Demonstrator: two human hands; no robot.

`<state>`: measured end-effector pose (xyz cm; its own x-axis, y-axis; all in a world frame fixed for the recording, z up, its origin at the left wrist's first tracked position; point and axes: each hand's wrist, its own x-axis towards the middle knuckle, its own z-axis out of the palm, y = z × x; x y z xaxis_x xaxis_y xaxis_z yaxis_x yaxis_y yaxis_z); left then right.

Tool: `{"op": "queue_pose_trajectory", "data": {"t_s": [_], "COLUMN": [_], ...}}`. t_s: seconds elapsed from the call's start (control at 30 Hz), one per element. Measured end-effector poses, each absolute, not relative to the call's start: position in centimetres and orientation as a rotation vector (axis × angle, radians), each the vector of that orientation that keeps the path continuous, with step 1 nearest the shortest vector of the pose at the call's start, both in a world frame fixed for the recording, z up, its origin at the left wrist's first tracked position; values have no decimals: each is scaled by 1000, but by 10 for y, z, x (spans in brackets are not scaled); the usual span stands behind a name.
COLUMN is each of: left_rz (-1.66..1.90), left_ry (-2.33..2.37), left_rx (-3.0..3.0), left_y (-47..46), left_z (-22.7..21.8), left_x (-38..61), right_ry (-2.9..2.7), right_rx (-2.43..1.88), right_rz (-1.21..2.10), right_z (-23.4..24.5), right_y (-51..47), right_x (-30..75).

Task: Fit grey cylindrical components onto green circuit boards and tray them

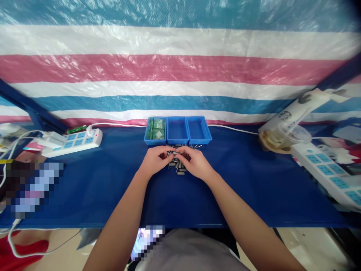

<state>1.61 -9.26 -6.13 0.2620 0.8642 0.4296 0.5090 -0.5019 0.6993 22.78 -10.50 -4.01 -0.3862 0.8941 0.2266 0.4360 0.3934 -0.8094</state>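
Observation:
My left hand (pixel 155 159) and my right hand (pixel 194 162) meet over a small pile of grey cylindrical parts (pixel 177 166) on the blue table (pixel 113 188). Both hands have their fingers pinched together around one small grey part (pixel 174 153) held between them. Just behind the pile stand three blue bins in a row: the left bin (pixel 155 131) holds green circuit boards, while the middle bin (pixel 177 130) and the right bin (pixel 198 130) look empty.
A white power strip (pixel 73 141) with its cable lies at the left. At the right stand a plastic cup with a drink (pixel 282 130) and another power strip (pixel 327 171). A striped tarpaulin (pixel 180 67) forms the back wall.

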Motion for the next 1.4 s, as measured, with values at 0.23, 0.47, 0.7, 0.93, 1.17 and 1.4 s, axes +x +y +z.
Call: {"op": "queue_pose_trajectory", "data": {"t_s": [0.23,0.47,0.7,0.93,1.17,1.4], "left_rz": [1113,1091,1124,1128,1148,1186], "left_ry": [1238,1236,1219,1242,1225,1170], "left_rx": [2100,2040,2017,2020,2002,2001], "left_y": [-93,-96,-95,-95,-93,-93], "left_z": [-58,-58,-58,-59,-63,-65], "left_x": [15,16,15,15,14,14], "right_ry": [-1933,-1869,-1879,-1815,-1807,-1797], "right_rx": [-1104,-1075,-1087,-1111,-1085,-1051], "right_rz": [920,912,855,882,886,868], "right_z": [-45,-46,-44,-46,-45,-46], "right_y": [-103,-104,-102,-103,-102,-101], "right_x": [228,227,228,226,226,225]}}
